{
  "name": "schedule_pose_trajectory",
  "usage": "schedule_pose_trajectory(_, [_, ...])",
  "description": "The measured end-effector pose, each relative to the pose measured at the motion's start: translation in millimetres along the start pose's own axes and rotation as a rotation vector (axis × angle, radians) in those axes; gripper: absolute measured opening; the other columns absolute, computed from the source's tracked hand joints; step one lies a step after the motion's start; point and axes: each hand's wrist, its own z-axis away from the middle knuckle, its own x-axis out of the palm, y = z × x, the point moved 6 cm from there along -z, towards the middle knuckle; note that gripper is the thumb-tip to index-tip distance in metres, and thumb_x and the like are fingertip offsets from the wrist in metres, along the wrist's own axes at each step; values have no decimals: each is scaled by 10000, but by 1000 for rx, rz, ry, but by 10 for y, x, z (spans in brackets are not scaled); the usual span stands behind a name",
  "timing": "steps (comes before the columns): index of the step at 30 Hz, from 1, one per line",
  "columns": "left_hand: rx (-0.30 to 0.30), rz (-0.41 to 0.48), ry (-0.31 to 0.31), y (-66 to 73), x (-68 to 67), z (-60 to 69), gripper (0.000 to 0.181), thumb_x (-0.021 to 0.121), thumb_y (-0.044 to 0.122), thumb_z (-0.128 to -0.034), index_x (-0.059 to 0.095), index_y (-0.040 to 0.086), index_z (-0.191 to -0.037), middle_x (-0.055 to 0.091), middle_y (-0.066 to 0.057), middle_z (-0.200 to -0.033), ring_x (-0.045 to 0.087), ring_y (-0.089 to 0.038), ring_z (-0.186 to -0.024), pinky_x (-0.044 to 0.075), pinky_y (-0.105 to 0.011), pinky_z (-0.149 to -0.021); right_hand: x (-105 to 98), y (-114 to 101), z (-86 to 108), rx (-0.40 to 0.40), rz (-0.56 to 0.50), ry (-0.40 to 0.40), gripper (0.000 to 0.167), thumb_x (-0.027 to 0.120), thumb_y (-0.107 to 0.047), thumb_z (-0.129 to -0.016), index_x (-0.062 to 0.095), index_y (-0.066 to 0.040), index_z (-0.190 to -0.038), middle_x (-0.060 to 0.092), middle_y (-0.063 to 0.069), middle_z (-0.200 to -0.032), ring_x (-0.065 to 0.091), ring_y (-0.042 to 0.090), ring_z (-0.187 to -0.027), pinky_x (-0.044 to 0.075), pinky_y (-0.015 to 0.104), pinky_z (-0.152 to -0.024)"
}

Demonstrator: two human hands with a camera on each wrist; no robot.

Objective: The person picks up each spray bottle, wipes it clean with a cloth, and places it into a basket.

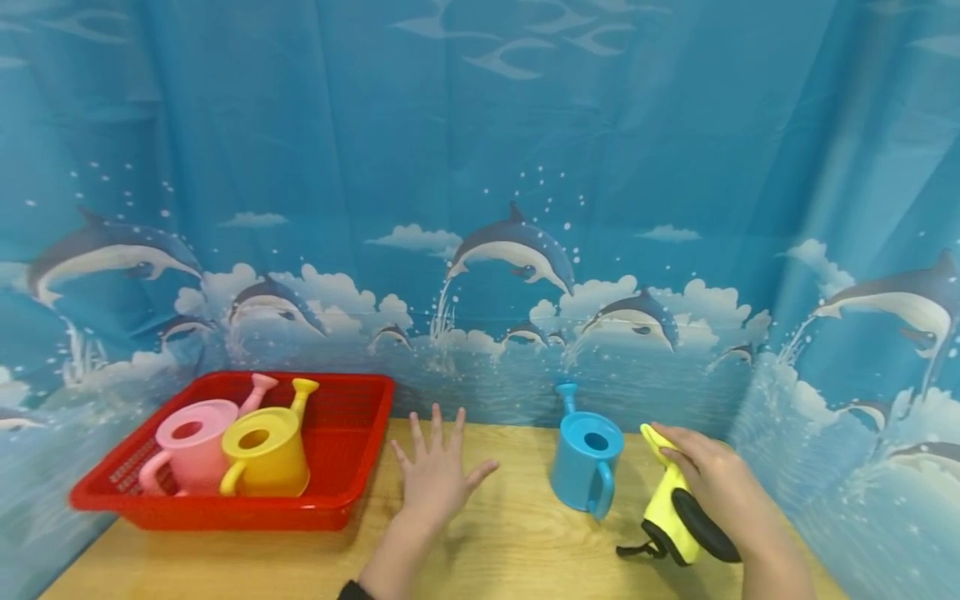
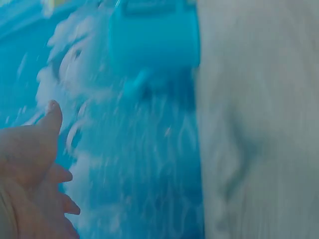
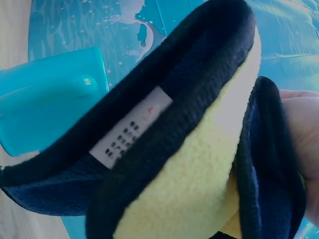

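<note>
In the head view my left hand (image 1: pixel 435 479) is held out over the table with its fingers spread, holding nothing. It is between the red basket and a blue watering can (image 1: pixel 581 467) standing upright. My right hand (image 1: pixel 720 479) pinches the top of a bright yellow fabric item (image 1: pixel 667 508) with black edging and a dark strap, which hangs down. The right wrist view shows the item's dark-lined opening with a white label (image 3: pixel 132 128) inside. Its exact kind is unclear. The left wrist view is blurred, with the left hand (image 2: pixel 32 179) at its left edge.
A red plastic basket (image 1: pixel 360 450) stands at the left of the wooden table (image 1: pixel 517 542). In it are a pink watering can (image 1: pixel 198 462) and a yellow watering can (image 1: pixel 270 454). Behind and at both sides hangs a blue dolphin-print curtain (image 1: pixel 465 142).
</note>
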Motion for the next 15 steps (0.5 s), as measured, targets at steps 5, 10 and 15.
schedule_pose_trajectory(5, [96,-53,-52,417,216,97,897,460,753,-817,272,238,-1527,144,-161,-1601,102,-478,-1452,116,-714,-1095,-11,17,14,10,-1,0,432,718,70,-773,648,-21,-1190,702,160,-1052,675,339,-903,557,427,-735])
schedule_pose_trajectory(10, [181,-16,-126,778,417,223,907,486,753,-802,318,212,-1510,224,-159,-1584,193,-459,-1441,216,-674,-1097,-30,34,17,19,-1,9,431,714,76,-775,647,-20,-1189,700,163,-1065,673,342,-918,556,434,-737])
schedule_pose_trajectory(15, [219,109,-256,1019,583,328,894,536,722,-801,329,211,-1504,268,-151,-1570,248,-446,-1428,265,-646,-1092,-20,63,21,52,-8,-19,408,697,50,-812,640,-27,-1208,695,165,-1084,668,358,-942,548,460,-751])
